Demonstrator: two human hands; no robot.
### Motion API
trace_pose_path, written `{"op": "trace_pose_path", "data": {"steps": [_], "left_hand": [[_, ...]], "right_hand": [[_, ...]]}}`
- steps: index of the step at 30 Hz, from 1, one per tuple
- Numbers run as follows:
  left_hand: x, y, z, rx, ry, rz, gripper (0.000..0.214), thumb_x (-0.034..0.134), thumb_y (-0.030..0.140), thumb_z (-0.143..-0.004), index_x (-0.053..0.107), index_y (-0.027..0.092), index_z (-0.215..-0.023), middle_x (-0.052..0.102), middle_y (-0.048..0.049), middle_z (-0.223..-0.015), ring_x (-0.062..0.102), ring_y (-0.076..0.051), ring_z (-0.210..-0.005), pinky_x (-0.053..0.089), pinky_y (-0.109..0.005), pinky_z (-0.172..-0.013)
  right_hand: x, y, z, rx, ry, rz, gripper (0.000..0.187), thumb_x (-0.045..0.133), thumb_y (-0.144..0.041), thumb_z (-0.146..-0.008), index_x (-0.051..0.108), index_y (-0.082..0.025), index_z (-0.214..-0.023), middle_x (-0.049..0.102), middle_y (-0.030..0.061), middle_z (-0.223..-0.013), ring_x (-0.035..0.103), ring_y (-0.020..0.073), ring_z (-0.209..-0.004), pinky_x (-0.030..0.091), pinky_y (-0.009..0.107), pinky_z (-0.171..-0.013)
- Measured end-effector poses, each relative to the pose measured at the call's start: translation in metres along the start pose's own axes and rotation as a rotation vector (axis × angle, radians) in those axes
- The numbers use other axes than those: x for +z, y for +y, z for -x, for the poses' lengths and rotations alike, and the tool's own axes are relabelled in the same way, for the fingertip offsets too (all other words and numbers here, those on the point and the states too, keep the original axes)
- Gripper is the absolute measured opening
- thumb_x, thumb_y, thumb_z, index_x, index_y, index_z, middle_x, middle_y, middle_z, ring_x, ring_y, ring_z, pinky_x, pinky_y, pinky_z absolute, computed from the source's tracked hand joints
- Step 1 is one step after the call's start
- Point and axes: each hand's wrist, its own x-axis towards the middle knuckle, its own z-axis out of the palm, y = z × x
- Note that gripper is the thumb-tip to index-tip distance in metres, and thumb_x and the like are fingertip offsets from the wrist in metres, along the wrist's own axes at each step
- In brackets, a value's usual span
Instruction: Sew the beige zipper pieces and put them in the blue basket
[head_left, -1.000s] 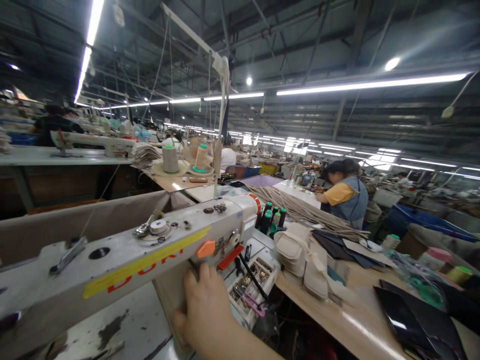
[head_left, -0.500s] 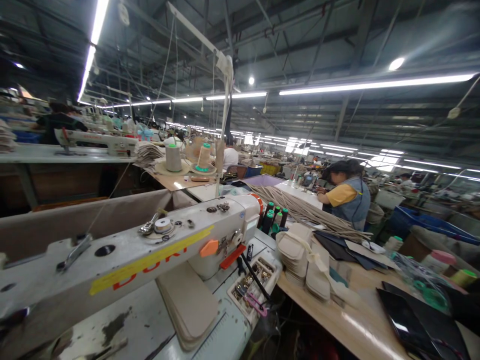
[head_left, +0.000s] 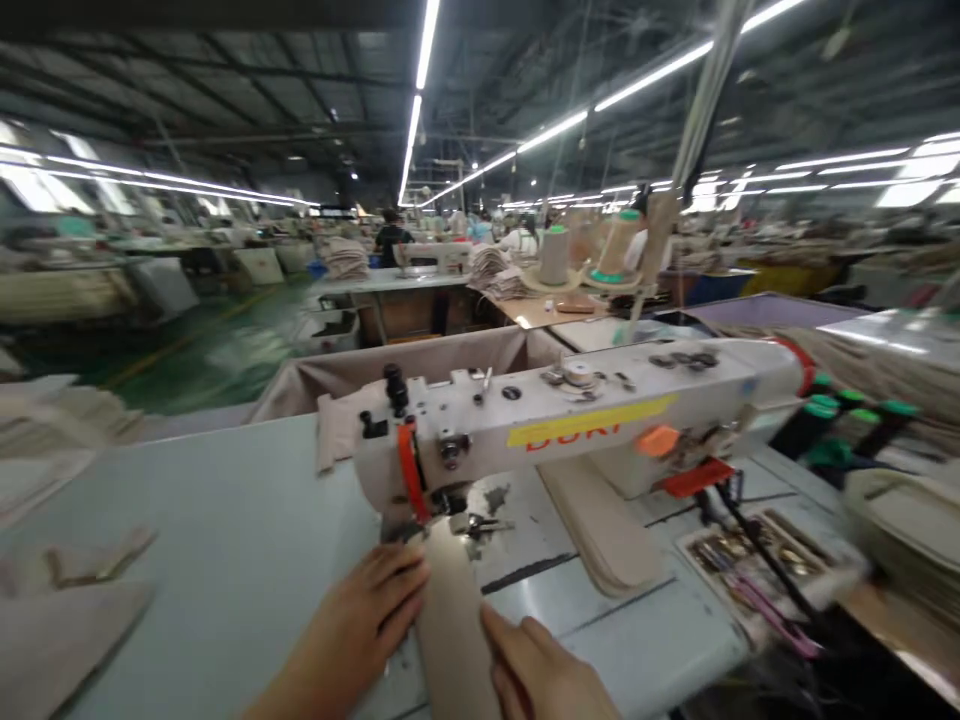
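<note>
A narrow beige fabric panel (head_left: 454, 630) lies on the machine table, its far end at the needle area of a white sewing machine (head_left: 480, 440). My left hand (head_left: 367, 615) holds the panel's left edge, fingers together and fingertips near the presser foot. On the right edge, closer to me, my right hand (head_left: 551, 665) grips it with bent fingers. Both hands are slightly blurred. Beneath the machine arm rests a stack of beige panels (head_left: 600, 540) with rounded ends.
Right of the machine is a tray (head_left: 840, 575) of small metal parts, with a pink-handled tool (head_left: 772, 610). Dark thread spools (head_left: 806, 425) stand behind it. Beige pieces (head_left: 67, 640) lie at the left of the table (head_left: 247, 500). Thread cones (head_left: 553, 258) stand farther back.
The view has swung left and down. Both my hands and the panel under the needle area are now visible; neither hand showed before.
</note>
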Motion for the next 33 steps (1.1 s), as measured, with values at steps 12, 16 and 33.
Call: {"op": "trace_pose_path", "data": {"steps": [12,16,33], "left_hand": [[-0.003,0.012,-0.005,-0.114,-0.112,0.088,0.034,0.059,0.020,-0.092,0.060,0.018,-0.126,0.059,-0.0097,-0.133,0.054,-0.026,-0.125,0.048,-0.044,-0.107],[-0.001,0.011,-0.006,-0.140,-0.114,0.099,0.033,0.059,0.019,-0.091,0.061,0.018,-0.125,0.059,-0.0096,-0.133,0.053,-0.025,-0.126,0.048,-0.043,-0.108],[-0.026,0.010,-0.008,-0.189,-0.252,0.220,0.036,0.055,0.020,-0.094,0.057,0.022,-0.130,0.055,-0.0037,-0.141,0.048,-0.018,-0.132,0.038,-0.033,-0.115]], "right_hand": [[-0.002,0.004,-0.009,-0.159,-0.039,0.002,0.050,0.034,-0.017,-0.095,0.043,-0.025,-0.143,0.066,0.0048,-0.100,0.068,0.0174,-0.069,0.053,0.023,-0.056],[-0.005,0.005,-0.012,-0.163,-0.080,0.015,0.050,0.033,-0.016,-0.096,0.042,-0.024,-0.145,0.066,0.0055,-0.102,0.069,0.0186,-0.074,0.055,0.025,-0.060],[-0.010,0.011,-0.023,-0.293,0.015,0.129,0.039,0.039,-0.018,-0.093,0.056,-0.023,-0.129,0.067,0.0058,-0.111,0.070,0.0163,-0.079,0.053,0.020,-0.055]]}}
